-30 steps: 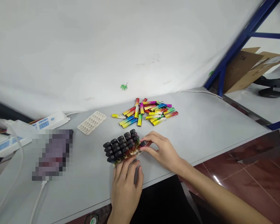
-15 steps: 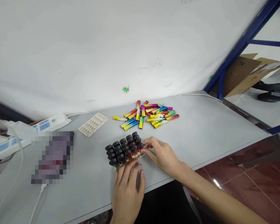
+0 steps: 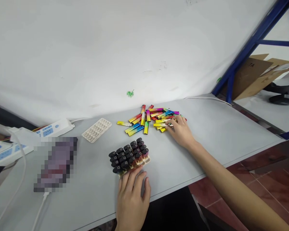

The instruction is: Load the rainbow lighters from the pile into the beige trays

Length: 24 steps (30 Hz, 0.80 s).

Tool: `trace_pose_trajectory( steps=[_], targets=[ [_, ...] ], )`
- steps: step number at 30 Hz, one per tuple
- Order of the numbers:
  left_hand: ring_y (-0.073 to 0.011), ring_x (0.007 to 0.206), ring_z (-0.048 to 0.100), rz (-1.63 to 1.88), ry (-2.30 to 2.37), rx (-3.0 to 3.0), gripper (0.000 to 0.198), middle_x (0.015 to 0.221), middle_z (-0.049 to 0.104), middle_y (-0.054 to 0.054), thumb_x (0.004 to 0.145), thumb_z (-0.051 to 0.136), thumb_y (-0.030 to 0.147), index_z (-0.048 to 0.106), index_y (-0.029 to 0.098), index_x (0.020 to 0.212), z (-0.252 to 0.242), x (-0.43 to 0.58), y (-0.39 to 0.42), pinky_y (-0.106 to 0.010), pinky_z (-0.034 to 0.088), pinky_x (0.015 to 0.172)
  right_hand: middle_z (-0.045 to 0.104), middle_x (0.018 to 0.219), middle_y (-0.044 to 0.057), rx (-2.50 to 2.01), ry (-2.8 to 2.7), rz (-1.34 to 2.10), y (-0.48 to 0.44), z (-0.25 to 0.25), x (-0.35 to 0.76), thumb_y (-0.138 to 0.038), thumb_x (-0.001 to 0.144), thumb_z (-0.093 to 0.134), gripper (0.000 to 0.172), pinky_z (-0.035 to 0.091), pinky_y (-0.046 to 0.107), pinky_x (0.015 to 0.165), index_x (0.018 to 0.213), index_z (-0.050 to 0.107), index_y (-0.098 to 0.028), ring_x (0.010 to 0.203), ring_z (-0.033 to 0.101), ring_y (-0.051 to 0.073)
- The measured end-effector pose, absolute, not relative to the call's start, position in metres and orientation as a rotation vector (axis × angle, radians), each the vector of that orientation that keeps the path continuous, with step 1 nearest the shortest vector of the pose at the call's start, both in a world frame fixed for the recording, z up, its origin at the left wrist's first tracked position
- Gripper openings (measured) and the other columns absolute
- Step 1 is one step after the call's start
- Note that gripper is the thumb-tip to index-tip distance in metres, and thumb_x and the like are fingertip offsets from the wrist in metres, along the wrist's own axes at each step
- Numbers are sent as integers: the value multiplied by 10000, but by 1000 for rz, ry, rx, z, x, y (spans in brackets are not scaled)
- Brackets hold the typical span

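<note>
My left hand [image 3: 133, 197] lies with its fingers stretched out, fingertips against the near edge of a cream moulded tray [image 3: 148, 159]. Upright in that tray stand several shiny flat tubes [image 3: 139, 156] with black ends facing up, packed in rows. A few slots along the near right edge hold nothing. Farther back, my right hand [image 3: 180, 131] reaches over a loose pile of metallic, colour-graded flat tubes [image 3: 134, 129]. Its thumb and fingers close around the right end of a yellow-and-silver tube [image 3: 160, 124], hiding that end.
A second cream tray [image 3: 96, 130] lies at the back left. Left of it are a white power strip [image 3: 48, 130], a blurred-out dark object [image 3: 56, 163] and a white cable [image 3: 39, 208]. Behind the grey table [image 3: 219, 128] rises a white wall; a blue metal frame [image 3: 240, 54] stands at the right.
My right hand has left the tube at the tray's right end and moved up and right to the pile. My left hand stays at the tray's near edge.
</note>
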State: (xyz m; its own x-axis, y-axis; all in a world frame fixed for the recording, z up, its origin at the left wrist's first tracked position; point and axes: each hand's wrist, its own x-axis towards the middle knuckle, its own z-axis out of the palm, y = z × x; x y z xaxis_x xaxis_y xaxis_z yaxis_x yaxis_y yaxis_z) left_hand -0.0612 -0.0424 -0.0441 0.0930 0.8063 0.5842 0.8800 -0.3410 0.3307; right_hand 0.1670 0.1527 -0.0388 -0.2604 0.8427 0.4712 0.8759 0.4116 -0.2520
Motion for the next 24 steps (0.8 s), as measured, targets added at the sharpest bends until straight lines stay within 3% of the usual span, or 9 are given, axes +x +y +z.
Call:
trace_pose_trajectory(
  steps=[4, 7, 15, 24],
  targets=[
    [-229, 1004, 610, -1051, -1726, -2237, 132, 1078, 705, -66, 887, 583, 138, 653, 201, 980, -43, -61, -42, -383, 449, 892, 579, 1065, 131, -1371, -2072, 13, 149, -38, 166, -338, 955, 477, 217, 443, 463, 904, 988, 647, -209, 1000, 505, 288],
    [-232, 1008, 612, -1022, -1711, -2247, 141, 1100, 702, -71, 885, 584, 138, 648, 203, 992, -46, -63, -41, -387, 450, 894, 622, 1034, 106, -1295, -1869, 287, 146, -36, 163, -393, 967, 460, 235, 450, 442, 906, 942, 611, -215, 1002, 548, 262],
    [-235, 1003, 608, -977, -1608, -2270, 211, 1085, 698, -96, 832, 639, 100, 638, 193, 1021, -55, -70, -38, -403, 452, 896, 671, 934, 25, -1025, -1094, 1153, 136, -26, 151, -587, 893, 536, 356, 525, 300, 673, 884, 553, -231, 802, 624, 172],
    [-221, 960, 636, -1058, -1637, -2222, 201, 1066, 713, -83, 833, 637, 99, 657, 214, 998, -60, -69, -35, -393, 466, 859, 688, 736, 3, -926, -928, 1464, 131, -17, 152, -706, 821, 551, 490, 503, 256, 525, 941, 533, -231, 627, 657, 159]
  ],
)
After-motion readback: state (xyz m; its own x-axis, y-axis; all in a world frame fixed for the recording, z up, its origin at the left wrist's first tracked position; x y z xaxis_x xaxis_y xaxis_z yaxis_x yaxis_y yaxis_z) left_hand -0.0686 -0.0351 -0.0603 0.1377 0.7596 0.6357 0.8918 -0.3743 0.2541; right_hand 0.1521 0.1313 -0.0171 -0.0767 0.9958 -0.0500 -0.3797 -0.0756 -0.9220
